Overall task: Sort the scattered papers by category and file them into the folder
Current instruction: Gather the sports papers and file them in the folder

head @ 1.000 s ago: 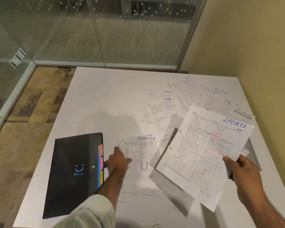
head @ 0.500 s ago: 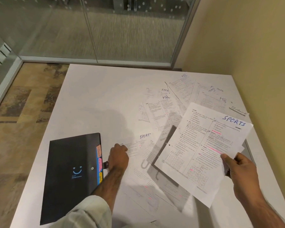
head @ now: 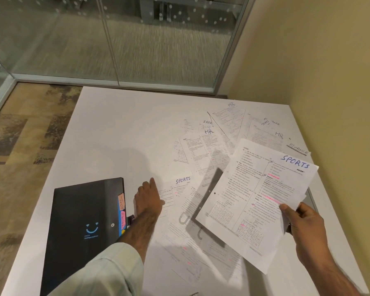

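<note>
My right hand point(head: 303, 227) pinches the near edge of a thin white printed SPORTS sheet point(head: 261, 199), surely floppy, while my left hand point(head: 149, 199) lies flat on a second SPORTS sheet point(head: 181, 184), which should slide easily.

Your left hand point(head: 148, 199) lay palm down with the fingers straight and close together, pointing forward and away from you. The thumb was spread out to the right. This hand held nothing. The left forearm ran in from the lower left, bare from the wrist to mid-forearm, with a pale sleeve point(head: 107, 272) covering the rest.

Your right hand point(head: 304, 224) was on the right side and gripped a printed sheet point(head: 256, 199) at its near right edge, with the thumb pressed on the upper face and the fingers curled beneath. The right forearm was bare and ran toward the lower right corner. The two hands were well apart.
</note>
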Demonstrator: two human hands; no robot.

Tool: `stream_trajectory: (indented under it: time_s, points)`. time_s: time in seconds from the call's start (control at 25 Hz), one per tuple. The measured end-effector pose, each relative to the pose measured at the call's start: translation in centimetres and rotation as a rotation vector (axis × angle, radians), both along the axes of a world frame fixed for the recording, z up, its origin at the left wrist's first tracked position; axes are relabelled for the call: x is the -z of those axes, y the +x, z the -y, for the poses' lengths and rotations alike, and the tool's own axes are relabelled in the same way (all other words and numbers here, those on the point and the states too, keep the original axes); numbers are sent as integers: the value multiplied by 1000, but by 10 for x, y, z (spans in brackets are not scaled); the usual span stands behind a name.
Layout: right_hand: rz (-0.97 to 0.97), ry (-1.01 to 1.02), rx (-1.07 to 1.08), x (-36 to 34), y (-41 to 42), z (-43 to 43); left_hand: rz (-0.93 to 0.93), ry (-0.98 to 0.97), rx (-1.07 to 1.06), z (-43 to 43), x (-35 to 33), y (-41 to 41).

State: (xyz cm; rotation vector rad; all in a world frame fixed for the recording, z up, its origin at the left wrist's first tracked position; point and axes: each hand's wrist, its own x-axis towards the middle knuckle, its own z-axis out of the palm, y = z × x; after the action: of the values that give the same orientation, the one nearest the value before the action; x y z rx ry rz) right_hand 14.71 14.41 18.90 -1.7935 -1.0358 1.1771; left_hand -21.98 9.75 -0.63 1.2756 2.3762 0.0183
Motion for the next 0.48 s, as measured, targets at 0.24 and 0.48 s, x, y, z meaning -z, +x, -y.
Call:
stream_trajectory:
  time_s: [0.24,0.48]
  points:
    - [-15,5,15,5,5,6,28,-28,45,1,-1,-3]
    - [-34,10,49,7,14,12,414,136,-509,7,5,-20]
